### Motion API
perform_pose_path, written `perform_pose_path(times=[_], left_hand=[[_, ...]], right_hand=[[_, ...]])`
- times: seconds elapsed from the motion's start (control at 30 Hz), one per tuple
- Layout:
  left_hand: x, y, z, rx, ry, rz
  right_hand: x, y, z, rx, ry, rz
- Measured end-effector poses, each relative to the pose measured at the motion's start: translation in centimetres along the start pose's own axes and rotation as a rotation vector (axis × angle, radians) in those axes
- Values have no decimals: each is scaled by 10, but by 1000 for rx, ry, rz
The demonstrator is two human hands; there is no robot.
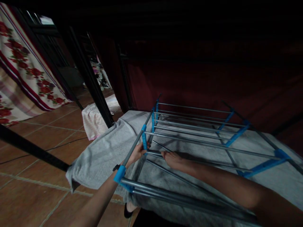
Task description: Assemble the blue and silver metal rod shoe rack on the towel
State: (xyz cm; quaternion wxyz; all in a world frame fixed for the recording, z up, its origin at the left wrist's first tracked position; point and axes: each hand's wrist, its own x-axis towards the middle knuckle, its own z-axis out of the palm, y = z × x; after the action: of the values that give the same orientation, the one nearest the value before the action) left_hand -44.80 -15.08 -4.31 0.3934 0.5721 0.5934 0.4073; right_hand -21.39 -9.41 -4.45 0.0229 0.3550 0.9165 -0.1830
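A metal rack (pixel 194 126) of grey tubes with blue plastic joints lies on its side on a grey blanket (pixel 104 151). My left hand (pixel 137 153) is closed around a blue joint and the upright tube at the rack's near left corner. A dark band sits on that wrist. My right hand (pixel 174 159) reaches in from the right, and its fingers pinch the end of a thin grey rod beside that joint.
The blanket covers a low bed against a dark red wall (pixel 213 78). Brown floor tiles (pixel 35 189) spread to the left, crossed by a black bar. A pink striped cloth (pixel 93 121) and a floral curtain (pixel 26 72) lie beyond a black post (pixel 92 85).
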Motion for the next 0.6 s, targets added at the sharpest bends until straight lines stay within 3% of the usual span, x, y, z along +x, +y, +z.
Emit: perform_pose_path(times=[0.2, 0.4, 0.6], left_hand=[[1, 3, -8, 13, -102, -46], [5, 4, -11, 59, -131, -98], [4, -2, -11, 72, -130, -43]], right_hand=[[-6, 7, 0, 214, 76, -4], [-1, 13, 5, 284, 131, -12], [31, -16, 5, 219, 103, -92]])
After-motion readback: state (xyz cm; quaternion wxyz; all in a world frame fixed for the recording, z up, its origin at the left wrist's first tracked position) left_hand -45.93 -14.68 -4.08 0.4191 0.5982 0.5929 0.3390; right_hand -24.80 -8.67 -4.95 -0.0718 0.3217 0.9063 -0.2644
